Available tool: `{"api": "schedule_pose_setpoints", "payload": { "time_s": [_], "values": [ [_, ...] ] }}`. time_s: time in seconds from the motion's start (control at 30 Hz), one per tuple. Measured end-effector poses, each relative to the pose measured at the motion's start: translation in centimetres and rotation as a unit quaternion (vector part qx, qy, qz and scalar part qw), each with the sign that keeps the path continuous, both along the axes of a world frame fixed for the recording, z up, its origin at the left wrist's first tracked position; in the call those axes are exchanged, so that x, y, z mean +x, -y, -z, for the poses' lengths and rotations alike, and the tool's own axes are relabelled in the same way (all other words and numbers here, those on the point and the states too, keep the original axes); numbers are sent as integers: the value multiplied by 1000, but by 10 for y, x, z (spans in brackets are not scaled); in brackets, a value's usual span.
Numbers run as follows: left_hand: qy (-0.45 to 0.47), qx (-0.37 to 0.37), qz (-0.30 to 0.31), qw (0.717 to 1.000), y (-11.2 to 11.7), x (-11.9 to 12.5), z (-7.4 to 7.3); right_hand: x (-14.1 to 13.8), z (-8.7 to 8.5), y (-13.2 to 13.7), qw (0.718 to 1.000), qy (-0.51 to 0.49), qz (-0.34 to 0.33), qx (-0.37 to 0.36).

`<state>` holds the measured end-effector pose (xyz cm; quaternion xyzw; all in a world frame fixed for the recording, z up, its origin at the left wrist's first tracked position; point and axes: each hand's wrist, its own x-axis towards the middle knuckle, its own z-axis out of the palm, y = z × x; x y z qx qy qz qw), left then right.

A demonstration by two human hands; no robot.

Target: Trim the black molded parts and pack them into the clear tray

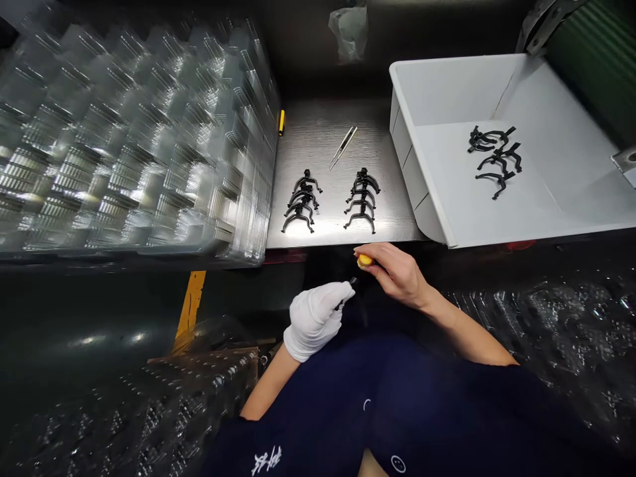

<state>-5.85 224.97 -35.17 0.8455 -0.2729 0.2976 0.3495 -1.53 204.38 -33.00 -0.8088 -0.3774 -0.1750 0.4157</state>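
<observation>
My left hand (pixel 317 318), in a white glove, is closed around a small black part (pixel 352 283) just below the table's front edge. My bare right hand (pixel 395 268) is curled shut on a small yellow tool (pixel 365 260) close beside it. The two hands nearly touch over my lap. On the metal table (pixel 322 142) lie two rows of black plastic clips, one on the left (pixel 301 200) and one on the right (pixel 362 197). Metal tweezers (pixel 344 146) rest behind them.
A stack of clear plastic trays (pixel 129 139) fills the left side. A white bin (pixel 497 152) at the right holds several black clips (pixel 494 159). A yellow pen (pixel 281 122) lies by the trays. More clear trays (pixel 561 331) sit low on the right, and a crumpled bag (pixel 349 30) lies at the back.
</observation>
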Motion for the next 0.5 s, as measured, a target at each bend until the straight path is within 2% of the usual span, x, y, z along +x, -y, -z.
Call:
{"api": "schedule_pose_setpoints", "payload": {
  "time_s": [0.1, 0.17, 0.23, 0.33, 0.43, 0.5],
  "values": [
    [-44, -78, -26, 996, 5, 0, -1, 0, 1, -1, 1000, -12, -26, 13],
    [-75, -115, -24, 990, 7, 0, -1, -1, 2, -2, 1000, -8, 4, 20],
    [-100, -135, -22, 986, 8, 0, 0, -1, 3, -3, 999, -22, 32, 31],
    [-113, -148, -23, 982, 7, -2, 1, -3, 2, -5, 998, -46, -5, 31],
    [-135, -176, -22, 975, 6, -5, 2, -7, 1, -7, 997, -52, 48, 32],
    [-145, -186, -26, 971, 5, -8, 3, -9, 0, -10, 996, -63, 43, 42]
  ]
}}
